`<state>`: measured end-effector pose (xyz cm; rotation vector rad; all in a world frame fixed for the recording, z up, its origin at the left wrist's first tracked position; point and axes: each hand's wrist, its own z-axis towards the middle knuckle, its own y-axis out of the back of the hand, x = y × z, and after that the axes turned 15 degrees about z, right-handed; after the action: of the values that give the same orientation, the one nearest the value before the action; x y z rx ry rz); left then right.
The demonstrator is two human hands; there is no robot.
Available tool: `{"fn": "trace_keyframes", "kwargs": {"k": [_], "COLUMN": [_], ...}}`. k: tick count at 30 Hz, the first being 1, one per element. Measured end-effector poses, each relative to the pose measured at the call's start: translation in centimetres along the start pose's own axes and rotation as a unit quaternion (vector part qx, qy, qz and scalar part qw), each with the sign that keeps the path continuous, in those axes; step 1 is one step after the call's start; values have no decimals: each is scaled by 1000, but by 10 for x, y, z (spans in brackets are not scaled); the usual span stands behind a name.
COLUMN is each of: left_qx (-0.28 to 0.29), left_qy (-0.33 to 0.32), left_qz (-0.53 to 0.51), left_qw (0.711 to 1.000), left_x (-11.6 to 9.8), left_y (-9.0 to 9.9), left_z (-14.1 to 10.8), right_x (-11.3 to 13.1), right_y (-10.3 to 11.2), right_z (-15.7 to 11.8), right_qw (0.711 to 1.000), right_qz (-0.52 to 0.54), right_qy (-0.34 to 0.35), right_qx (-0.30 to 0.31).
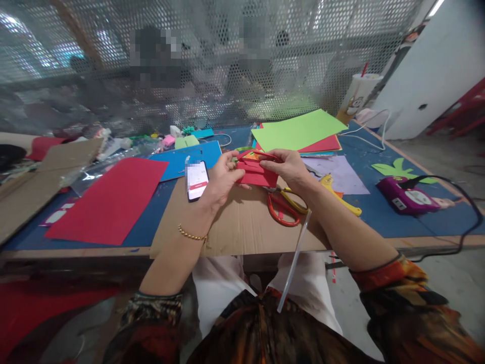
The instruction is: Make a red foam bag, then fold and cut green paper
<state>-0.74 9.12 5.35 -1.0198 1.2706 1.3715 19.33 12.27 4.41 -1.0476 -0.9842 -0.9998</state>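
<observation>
A small red folded paper piece (pixel 259 176) is held up between both hands over a sheet of brown cardboard (pixel 227 230). My left hand (pixel 224 177) pinches its left edge, thumb in front. On its upper right side, my right hand (pixel 290 166) grips it with the fingers curled over the top. A bit of orange and green shows behind the red paper, too small to make out. Just below the right hand lie scissors (pixel 283 210) with red and yellow handles. A clear glue stick (pixel 295 260) sticks out over the table's front edge.
A phone (pixel 197 182) and a large red sheet (pixel 109 199) lie to the left. Green paper (pixel 299 130) tops a stack at the back. At right are a yellow-handled tool (pixel 339 194), a purple box (pixel 407 194) with a black cable, and a drink cup (pixel 358 98).
</observation>
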Motion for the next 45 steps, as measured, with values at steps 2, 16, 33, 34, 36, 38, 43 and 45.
{"fn": "trace_keyframes", "kwargs": {"k": [2,16,33,34,36,38,43,45], "left_qx": [-41,-124,-124,-121,-112,-95,-46,-38], "left_qy": [-59,-318,-380,-378,-367,-352,-319,-304], "left_qz": [55,375,425,427,430,431,418,407], "left_qw": [996,862,812,812,817,825,850,861], "left_x": [3,19,23,23,21,20,16,15], "left_y": [-2,0,0,0,-1,-1,1,2], "left_z": [-1,1,5,5,3,2,-1,0], "right_x": [-1,-1,-3,-2,-1,1,1,1], "right_y": [2,4,5,5,6,7,7,8], "right_z": [2,2,5,5,6,6,6,5], "right_qw": [1000,1000,999,998,998,997,995,995], "right_qz": [21,17,33,35,47,58,58,46], "right_qy": [-19,-25,-40,-41,-43,-46,-57,-61], "right_qx": [-10,-3,12,17,28,39,55,61]}}
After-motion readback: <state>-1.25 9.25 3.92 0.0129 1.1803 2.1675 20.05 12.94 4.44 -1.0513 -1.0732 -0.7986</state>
